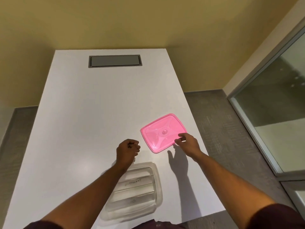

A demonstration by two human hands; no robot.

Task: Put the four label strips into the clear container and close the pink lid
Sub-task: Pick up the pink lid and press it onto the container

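Observation:
The clear container (155, 182) sits near the table's front edge with white label strips (132, 183) lying inside; one reads ELEPHANT. My left forearm crosses over its left side and hides part of it. The pink lid (160, 131) lies flat on the table to the upper right of the container. My right hand (187, 143) is at the lid's near right corner, fingertips pinching its edge. My left hand (127, 150) hovers just beyond the container's far rim, fingers curled into a loose fist with nothing visible in it.
The white table (82, 129) has a grey cable hatch (114, 61) set in near its far end. The table's right edge runs close to the lid. Grey carpet and a glass partition (272, 113) lie to the right, a yellow wall behind.

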